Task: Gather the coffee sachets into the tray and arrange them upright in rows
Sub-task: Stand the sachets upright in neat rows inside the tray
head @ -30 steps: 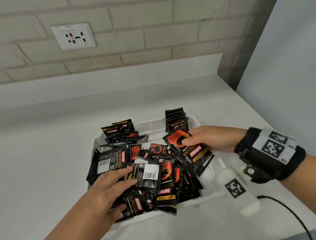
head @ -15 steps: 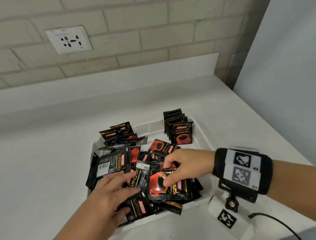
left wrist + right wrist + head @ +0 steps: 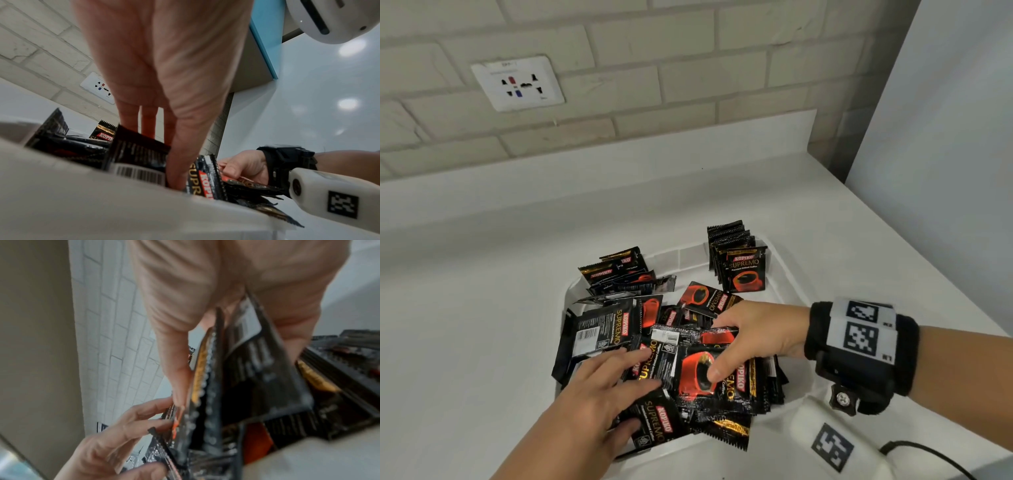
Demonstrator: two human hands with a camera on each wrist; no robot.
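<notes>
A white tray [image 3: 690, 255] holds a loose heap of black coffee sachets [image 3: 599, 329]. Several sachets stand upright in a row [image 3: 743, 270] at the tray's back right corner. Another few sachets [image 3: 619, 269] lean at the back left. My right hand [image 3: 750, 339] reaches in from the right and pinches a red-cup sachet [image 3: 697, 377], thumb on its face; in the right wrist view more sachets [image 3: 252, 363] sit between thumb and fingers. My left hand [image 3: 602, 387] lies on the heap's front left, fingers over sachets, thumb tucked behind a barcode sachet [image 3: 139, 162].
The tray sits on a white counter [image 3: 482, 342] against a brick wall with a socket plate [image 3: 518, 84]. A white panel [image 3: 945, 171] closes the right side. A wrist camera unit [image 3: 835, 442] and its cable hang by the tray's front right corner.
My right hand left a sachet at the front of the upright row, dropped to the heap and pinched a red-cup sachet. The left hand stayed on the heap.
</notes>
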